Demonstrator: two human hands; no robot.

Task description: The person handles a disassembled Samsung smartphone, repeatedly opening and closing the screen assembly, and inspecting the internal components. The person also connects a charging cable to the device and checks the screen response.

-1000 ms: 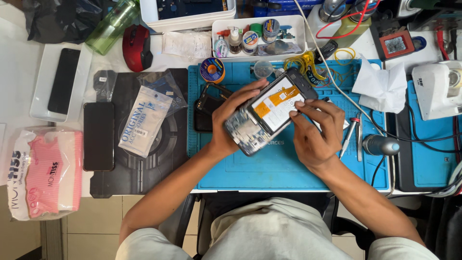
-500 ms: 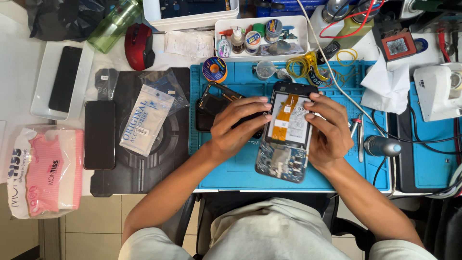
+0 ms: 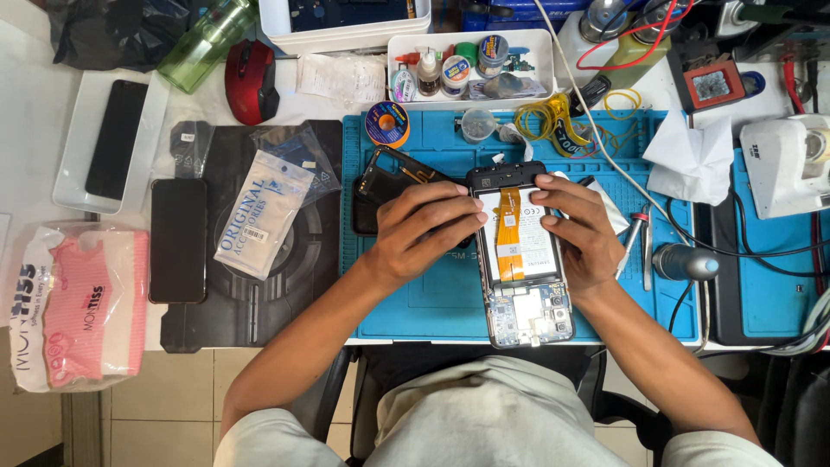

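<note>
An opened phone (image 3: 521,259) lies lengthwise on the blue work mat (image 3: 432,298), its white battery, orange flex cable and bare circuit board showing. My left hand (image 3: 424,232) grips its left edge, fingers curled over the side. My right hand (image 3: 577,229) holds the right edge, with fingertips resting on the battery near the flex cable. A black phone frame (image 3: 389,177) lies on the mat just behind my left hand.
A white tray of small bottles (image 3: 471,65) stands behind the mat, with a solder wick spool (image 3: 386,124) and yellow tape (image 3: 553,121) nearby. Tweezers (image 3: 635,242) and a black tool (image 3: 687,261) lie right of my hand. Left: a dark phone (image 3: 178,239), packets (image 3: 259,212), red mouse (image 3: 251,80), tissue pack (image 3: 73,303).
The phone has turned from a tilt to lie straight along the mat and lower. Both hands have shifted to its two long sides.
</note>
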